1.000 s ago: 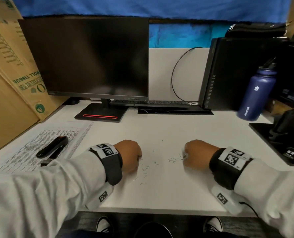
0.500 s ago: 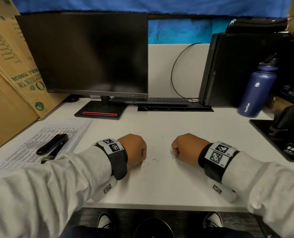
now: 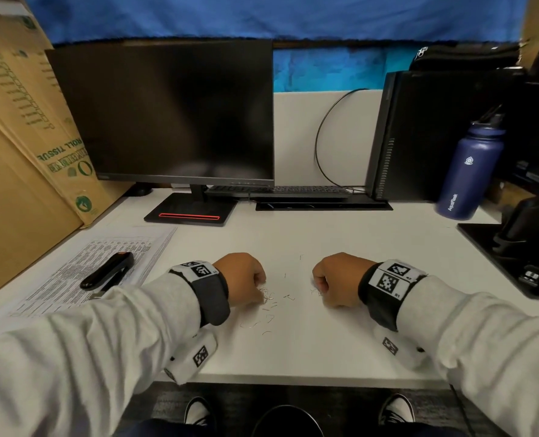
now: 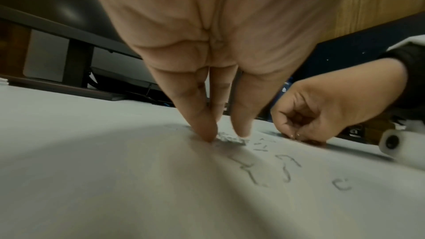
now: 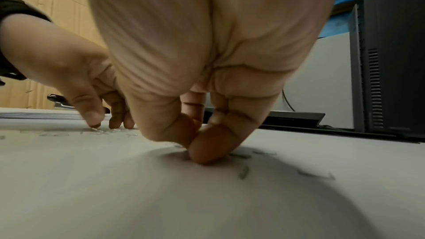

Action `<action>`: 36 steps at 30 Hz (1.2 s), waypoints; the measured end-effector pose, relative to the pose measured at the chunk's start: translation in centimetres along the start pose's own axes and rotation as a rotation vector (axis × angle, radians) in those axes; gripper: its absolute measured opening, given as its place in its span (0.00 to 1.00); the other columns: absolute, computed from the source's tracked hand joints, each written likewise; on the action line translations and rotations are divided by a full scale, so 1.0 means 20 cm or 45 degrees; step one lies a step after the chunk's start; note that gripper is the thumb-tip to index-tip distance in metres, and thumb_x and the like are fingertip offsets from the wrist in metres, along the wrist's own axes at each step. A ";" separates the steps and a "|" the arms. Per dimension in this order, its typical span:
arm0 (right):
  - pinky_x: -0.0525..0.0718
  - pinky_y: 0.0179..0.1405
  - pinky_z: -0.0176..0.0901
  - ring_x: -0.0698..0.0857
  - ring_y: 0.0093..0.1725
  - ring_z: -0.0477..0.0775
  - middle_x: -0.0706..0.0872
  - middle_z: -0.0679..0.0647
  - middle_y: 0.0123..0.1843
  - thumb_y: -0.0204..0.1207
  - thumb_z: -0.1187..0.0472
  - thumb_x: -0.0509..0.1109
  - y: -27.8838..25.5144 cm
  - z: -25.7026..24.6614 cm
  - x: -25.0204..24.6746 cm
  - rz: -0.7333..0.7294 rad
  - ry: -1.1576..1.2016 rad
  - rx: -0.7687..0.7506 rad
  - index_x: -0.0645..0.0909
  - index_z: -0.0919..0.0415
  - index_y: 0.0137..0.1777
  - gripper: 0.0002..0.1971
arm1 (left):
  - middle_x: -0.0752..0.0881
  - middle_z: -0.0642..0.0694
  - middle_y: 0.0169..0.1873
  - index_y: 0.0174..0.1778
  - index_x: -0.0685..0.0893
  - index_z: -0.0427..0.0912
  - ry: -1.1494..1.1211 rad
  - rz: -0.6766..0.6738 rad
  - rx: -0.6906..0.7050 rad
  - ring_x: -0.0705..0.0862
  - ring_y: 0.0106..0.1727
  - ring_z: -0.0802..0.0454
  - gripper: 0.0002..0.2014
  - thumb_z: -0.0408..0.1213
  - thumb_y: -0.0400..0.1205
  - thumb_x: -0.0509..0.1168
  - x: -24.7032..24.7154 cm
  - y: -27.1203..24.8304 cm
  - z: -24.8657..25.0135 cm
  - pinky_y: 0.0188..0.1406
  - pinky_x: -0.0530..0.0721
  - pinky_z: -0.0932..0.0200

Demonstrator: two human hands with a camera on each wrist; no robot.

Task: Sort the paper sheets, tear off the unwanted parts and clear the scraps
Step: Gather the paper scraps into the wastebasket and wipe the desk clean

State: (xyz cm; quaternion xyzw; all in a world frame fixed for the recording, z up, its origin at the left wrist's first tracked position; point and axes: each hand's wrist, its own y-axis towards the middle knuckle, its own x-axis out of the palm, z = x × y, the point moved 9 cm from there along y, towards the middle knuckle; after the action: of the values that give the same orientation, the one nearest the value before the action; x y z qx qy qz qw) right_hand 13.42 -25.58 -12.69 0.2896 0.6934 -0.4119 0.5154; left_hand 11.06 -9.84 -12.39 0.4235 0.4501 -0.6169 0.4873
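stapler point(image 3: 108, 270) on sheets point(image 3: 72, 272) (left)

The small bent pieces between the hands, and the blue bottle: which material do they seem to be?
The bent pieces look like thin metal wire, probably staples: grey, glinting, with squared bends. The blue bottle looks like metal with a matte painted coat, though plastic cannot be excluded.

From the head view, the fingertips of the left hand point(image 3: 241, 280) and the right hand point(image 3: 336, 280) are hidden beneath the knuckles. The small scraps point(image 3: 269, 302) between them are too small to identify. The right wrist view blurs the scraps point(image 5: 243, 172) near the thumb. The printed sheet point(image 3: 72, 279) carries illegible text; the frame's left edge cuts off its near corner. The stapler point(image 3: 107, 274) partly covers it.
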 end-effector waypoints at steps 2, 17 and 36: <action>0.71 0.26 0.30 0.76 0.33 0.40 0.80 0.42 0.41 0.73 0.66 0.68 -0.02 0.01 -0.06 0.085 0.088 -0.018 0.79 0.53 0.41 0.06 | 0.80 0.53 0.32 0.37 0.83 0.46 0.079 -0.046 0.068 0.79 0.37 0.51 0.07 0.42 0.74 0.74 0.03 -0.01 0.04 0.39 0.78 0.59; 0.87 0.31 0.31 0.83 0.35 0.46 0.84 0.55 0.38 0.78 0.72 0.71 -0.40 0.52 0.12 0.805 2.950 0.310 0.82 0.64 0.45 0.04 | 0.88 0.50 0.53 0.55 0.88 0.47 0.485 -0.076 0.259 0.86 0.54 0.48 0.12 0.36 0.80 0.62 0.08 0.00 0.21 0.48 0.80 0.59; 0.91 0.30 0.42 0.89 0.34 0.51 0.85 0.58 0.38 0.39 0.74 0.91 -0.59 0.23 0.36 0.166 3.139 0.271 0.84 0.63 0.39 0.27 | 0.89 0.49 0.35 0.37 0.89 0.39 -0.483 0.136 -0.211 0.87 0.36 0.51 0.04 0.26 0.75 0.71 -0.16 0.05 -0.24 0.40 0.90 0.59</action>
State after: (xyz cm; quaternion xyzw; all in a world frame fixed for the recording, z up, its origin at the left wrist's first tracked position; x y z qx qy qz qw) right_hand 3.74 -35.51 -17.00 0.5581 0.6628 0.1075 -0.4876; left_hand 12.87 -4.71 -10.61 0.2814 0.3763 -0.6197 0.6286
